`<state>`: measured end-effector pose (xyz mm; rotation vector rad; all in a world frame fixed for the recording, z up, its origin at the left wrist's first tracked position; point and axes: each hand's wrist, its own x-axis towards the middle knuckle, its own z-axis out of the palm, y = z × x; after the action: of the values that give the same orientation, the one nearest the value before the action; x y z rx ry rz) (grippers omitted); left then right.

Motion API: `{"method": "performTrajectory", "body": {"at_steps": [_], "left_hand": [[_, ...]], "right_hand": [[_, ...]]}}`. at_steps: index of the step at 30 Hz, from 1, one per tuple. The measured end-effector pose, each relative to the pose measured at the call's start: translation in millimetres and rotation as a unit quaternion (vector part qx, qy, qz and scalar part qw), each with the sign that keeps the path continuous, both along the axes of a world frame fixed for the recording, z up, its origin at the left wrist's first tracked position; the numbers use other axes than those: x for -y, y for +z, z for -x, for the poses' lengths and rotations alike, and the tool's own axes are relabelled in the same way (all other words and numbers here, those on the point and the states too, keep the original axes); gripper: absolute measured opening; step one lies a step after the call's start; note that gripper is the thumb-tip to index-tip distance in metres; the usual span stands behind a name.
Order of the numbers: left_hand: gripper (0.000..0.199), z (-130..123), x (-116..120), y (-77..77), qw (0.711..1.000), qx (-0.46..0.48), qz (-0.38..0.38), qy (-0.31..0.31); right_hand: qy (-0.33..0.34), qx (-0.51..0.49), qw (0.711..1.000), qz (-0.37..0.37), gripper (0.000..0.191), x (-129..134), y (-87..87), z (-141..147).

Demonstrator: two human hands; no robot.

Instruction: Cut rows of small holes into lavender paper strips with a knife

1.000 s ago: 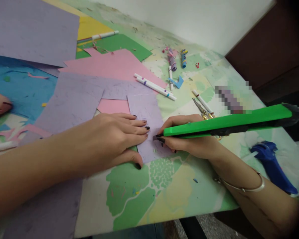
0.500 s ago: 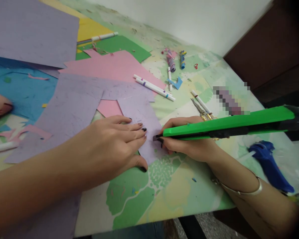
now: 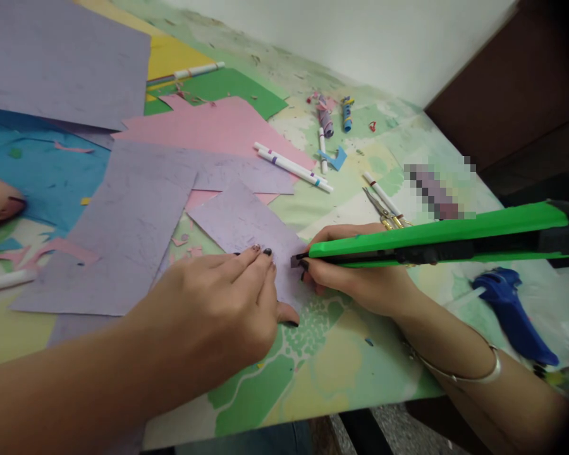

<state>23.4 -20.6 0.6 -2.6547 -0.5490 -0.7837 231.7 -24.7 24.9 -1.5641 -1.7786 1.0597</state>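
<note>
My left hand (image 3: 225, 300) is closed on a small piece of purple paper (image 3: 246, 218), its fingers together on top and the thumb at the near edge. That piece lies slanted, its far-left corner pointing toward a larger purple sheet (image 3: 123, 227). In my right hand (image 3: 360, 275) is a green utility knife (image 3: 436, 230), gripped near its front end. The knife's dark tip sits at the right side of the small piece, just beside my left fingertips. My left palm hides the near part of the paper.
Markers (image 3: 294, 167), scissors (image 3: 379, 205) and a white marker with a dark band (image 3: 384, 194) lie beyond my hands. A blue glue gun (image 3: 516, 316) rests at right. Pink paper (image 3: 218, 126), green paper (image 3: 237, 88) and scraps cover the left and back.
The small purple piece has turned and shifted, uncovering pink scraps on the tablecloth. My left hand has gone from lying flat to closed fingers, slightly nearer me. The knife has barely moved.
</note>
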Motion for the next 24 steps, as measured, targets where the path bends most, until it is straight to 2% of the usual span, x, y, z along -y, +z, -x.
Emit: {"method": "performTrajectory", "body": {"at_steps": [7,13,17,24], "left_hand": [[0.044,-2.7,4.3,0.6,1.0,0.0,-0.012,0.018],[0.04,-5.8,7.8,0.6,0.999,-0.005,-0.02,0.033],[0.029,-10.9,12.4,2.4,0.999,-0.008,-0.035,0.038],[0.032,-14.8,14.4,1.5,0.998,-0.019,-0.042,0.044]], "right_hand": [[0.002,0.008,1.0,-0.016,0.012,2.1,-0.1,0.8],[-0.002,0.053,0.996,-0.073,0.016,4.5,0.0,3.3],[-0.013,0.016,0.999,-0.035,0.017,2.7,0.8,4.8],[-0.041,-0.058,0.997,0.032,0.014,4.1,-3.4,7.0]]}}
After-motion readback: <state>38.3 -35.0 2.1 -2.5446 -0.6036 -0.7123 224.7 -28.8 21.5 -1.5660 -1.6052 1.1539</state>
